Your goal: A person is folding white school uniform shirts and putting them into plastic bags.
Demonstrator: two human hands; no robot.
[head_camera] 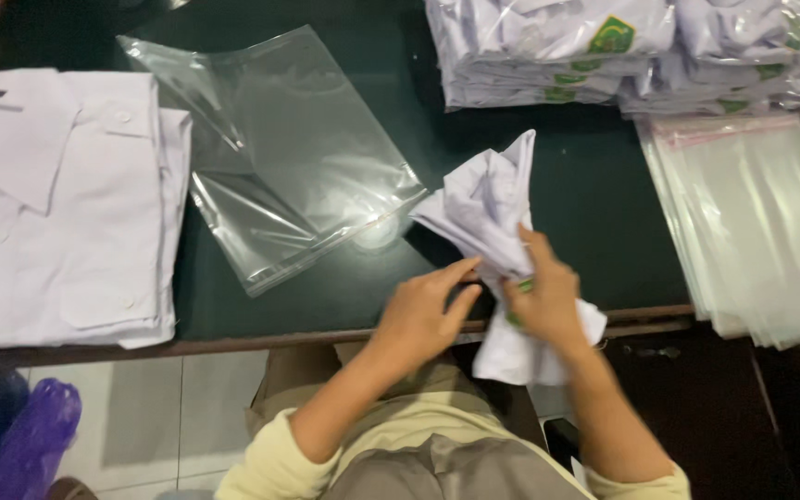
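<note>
My right hand (548,301) grips a crumpled white shirt (493,208) near the table's front edge, with part of the cloth hanging over the edge. My left hand (423,310) touches the same shirt from the left, fingers stretched toward the fold. A small green patch on the shirt shows between my fingers. A clear plastic bag (280,157) lies flat on the dark green table (604,204) just left of the shirt.
A stack of folded white shirts (57,204) sits at the left. Bagged white shirts with green badges (604,51) are piled at the back right. A pile of empty clear bags (761,222) lies at the right. A purple bag (30,440) is on the floor.
</note>
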